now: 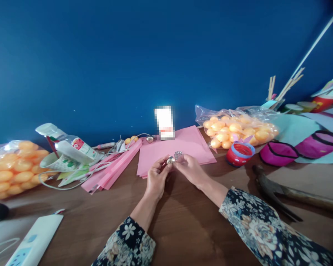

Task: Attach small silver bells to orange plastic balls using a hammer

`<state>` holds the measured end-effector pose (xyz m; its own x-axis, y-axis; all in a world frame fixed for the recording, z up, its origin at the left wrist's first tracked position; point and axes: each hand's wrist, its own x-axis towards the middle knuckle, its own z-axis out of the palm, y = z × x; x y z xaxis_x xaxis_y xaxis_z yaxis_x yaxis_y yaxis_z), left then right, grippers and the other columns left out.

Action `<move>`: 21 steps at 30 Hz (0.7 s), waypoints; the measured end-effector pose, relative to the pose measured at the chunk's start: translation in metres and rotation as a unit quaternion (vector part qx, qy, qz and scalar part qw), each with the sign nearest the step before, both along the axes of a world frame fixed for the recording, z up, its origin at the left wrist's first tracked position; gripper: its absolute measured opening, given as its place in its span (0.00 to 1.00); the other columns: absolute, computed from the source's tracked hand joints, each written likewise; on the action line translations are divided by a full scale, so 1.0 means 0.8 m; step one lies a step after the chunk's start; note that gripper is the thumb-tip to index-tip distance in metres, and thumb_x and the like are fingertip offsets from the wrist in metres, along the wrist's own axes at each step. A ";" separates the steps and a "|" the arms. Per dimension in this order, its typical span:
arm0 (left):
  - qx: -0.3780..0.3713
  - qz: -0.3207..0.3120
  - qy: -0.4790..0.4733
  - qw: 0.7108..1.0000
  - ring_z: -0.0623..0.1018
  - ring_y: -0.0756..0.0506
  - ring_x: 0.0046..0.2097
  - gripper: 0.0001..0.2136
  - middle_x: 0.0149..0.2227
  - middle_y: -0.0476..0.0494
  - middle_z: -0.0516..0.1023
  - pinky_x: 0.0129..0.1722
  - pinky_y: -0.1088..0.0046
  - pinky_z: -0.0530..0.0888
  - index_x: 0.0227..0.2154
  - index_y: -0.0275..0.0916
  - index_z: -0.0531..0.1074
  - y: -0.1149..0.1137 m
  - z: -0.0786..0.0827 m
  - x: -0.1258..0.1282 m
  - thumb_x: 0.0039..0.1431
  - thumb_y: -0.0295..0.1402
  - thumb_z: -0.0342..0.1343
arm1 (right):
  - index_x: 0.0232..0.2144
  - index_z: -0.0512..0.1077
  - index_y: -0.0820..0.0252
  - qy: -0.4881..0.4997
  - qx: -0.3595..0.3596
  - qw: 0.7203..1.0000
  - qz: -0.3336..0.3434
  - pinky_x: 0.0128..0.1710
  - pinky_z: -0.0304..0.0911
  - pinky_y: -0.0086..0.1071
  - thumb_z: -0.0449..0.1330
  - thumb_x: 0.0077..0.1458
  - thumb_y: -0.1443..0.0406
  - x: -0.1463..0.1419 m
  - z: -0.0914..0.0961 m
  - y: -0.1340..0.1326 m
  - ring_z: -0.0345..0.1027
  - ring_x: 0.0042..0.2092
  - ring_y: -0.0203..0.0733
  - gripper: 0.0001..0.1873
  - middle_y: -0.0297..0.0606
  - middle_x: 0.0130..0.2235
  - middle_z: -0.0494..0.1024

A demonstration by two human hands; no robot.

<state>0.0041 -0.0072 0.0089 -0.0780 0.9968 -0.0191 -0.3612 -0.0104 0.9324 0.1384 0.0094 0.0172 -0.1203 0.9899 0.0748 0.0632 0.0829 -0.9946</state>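
Observation:
Both my hands meet over the near edge of a stack of pink paper sheets (180, 147) on a brown wooden table (183, 221). My left hand (157, 179) pinches a small shiny silver piece (170, 160) between fingertips. My right hand (190, 169) is closed too, fingertips on a sparkly silver bit (178, 154) touching the first. What the silver pieces are is too small to tell. Both arms wear dark floral sleeves.
Folded pink paper strips (111, 171) lie left of the sheets. Bags of orange balls sit at far left (11, 170) and back right (238, 129). A red tape roll (240, 153), magenta pouches (294, 149), a hammer (280, 190), a plastic bottle (69, 146) and a blue wall behind.

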 end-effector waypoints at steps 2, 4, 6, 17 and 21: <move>0.009 -0.013 -0.005 1.000 0.76 0.46 0.42 0.18 0.42 0.41 0.77 0.48 0.65 0.69 0.43 0.36 0.72 -0.001 0.002 -0.001 0.47 0.31 0.62 | 0.28 0.67 0.61 0.041 -0.012 0.999 0.016 0.34 0.65 0.31 0.62 0.46 0.58 -0.001 0.001 0.000 0.70 0.34 0.39 0.12 0.35 0.30 0.75; 0.011 -0.024 -0.026 0.999 0.76 0.46 0.42 0.17 0.43 0.41 0.77 0.47 0.65 0.70 0.43 0.37 0.71 -0.002 0.004 -0.001 0.48 0.31 0.61 | 0.29 0.66 0.61 0.068 -0.013 0.997 0.034 0.34 0.66 0.31 0.61 0.47 0.58 -0.001 0.002 0.000 0.70 0.33 0.38 0.12 0.35 0.31 0.75; 0.007 -0.031 -0.055 0.998 0.76 0.46 0.42 0.17 0.44 0.40 0.76 0.46 0.66 0.70 0.44 0.37 0.70 -0.002 0.006 -0.002 0.49 0.31 0.60 | 0.29 0.66 0.60 0.082 -0.009 0.995 0.050 0.35 0.66 0.32 0.61 0.48 0.59 -0.001 0.001 0.000 0.71 0.34 0.38 0.11 0.35 0.31 0.75; -0.022 -0.004 -0.053 0.998 0.77 0.48 0.38 0.16 0.38 0.43 0.78 0.38 0.73 0.72 0.40 0.37 0.69 -0.002 0.009 -0.001 0.47 0.33 0.62 | 0.43 0.65 0.59 -0.051 0.138 0.989 -0.009 0.37 0.68 0.34 0.58 0.53 0.61 -0.006 -0.001 -0.011 0.72 0.35 0.38 0.15 0.41 0.41 0.73; -0.018 -0.018 -0.061 0.998 0.77 0.48 0.39 0.16 0.39 0.43 0.77 0.39 0.73 0.72 0.42 0.38 0.69 -0.002 0.009 -0.003 0.49 0.32 0.60 | 0.43 0.67 0.57 -0.113 0.215 0.970 -0.009 0.43 0.67 0.38 0.56 0.54 0.64 -0.006 -0.003 -0.010 0.69 0.43 0.43 0.13 0.43 0.46 0.72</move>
<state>0.0019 -0.0087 0.0158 -0.0373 0.9973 -0.0627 -0.4725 0.0377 0.8805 0.1336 0.0015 0.0151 -0.1653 0.8748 0.4555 0.2811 0.4845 -0.8284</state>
